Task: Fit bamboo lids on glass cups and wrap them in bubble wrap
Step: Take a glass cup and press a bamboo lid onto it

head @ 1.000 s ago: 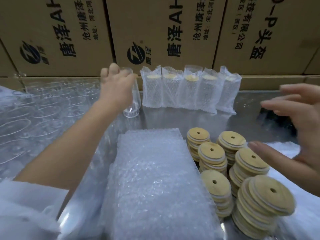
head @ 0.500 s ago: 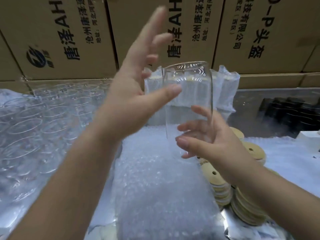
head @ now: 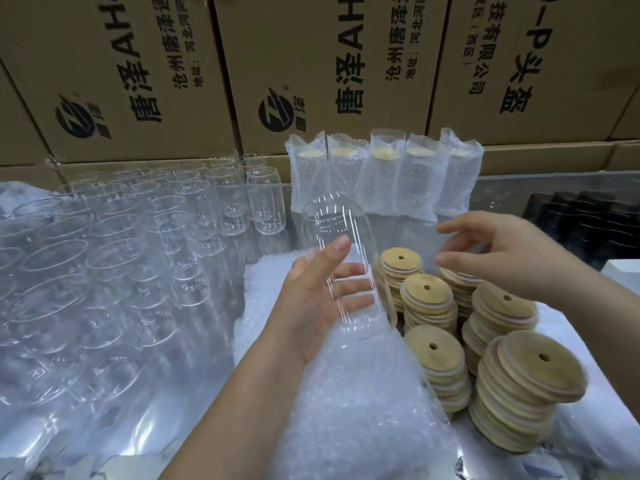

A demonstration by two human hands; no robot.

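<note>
A clear glass cup point(head: 332, 220) rests tilted in my left hand point(head: 304, 313), thumb in front and fingers behind it, just above the stack of bubble wrap sheets point(head: 353, 403). Several stacks of round bamboo lids point(head: 427, 294) with a small hole stand to the right of the bubble wrap. My right hand point(head: 502, 251) hovers over the rear lid stacks with fingers apart, holding nothing. Its fingertips are close to the top of the back-right stack. Several lidded cups in bubble wrap point(head: 381, 181) stand in a row at the back.
Many empty glass cups point(head: 138, 258) fill the left side of the shiny table. Printed cardboard boxes point(head: 311, 64) form a wall behind. Dark objects point(head: 581, 223) sit at the far right, next to a white edge point(head: 623, 271).
The cup has come down from chest height into my left hand over the bubble wrap. My right hand has let go of it and moved right, over the lids.
</note>
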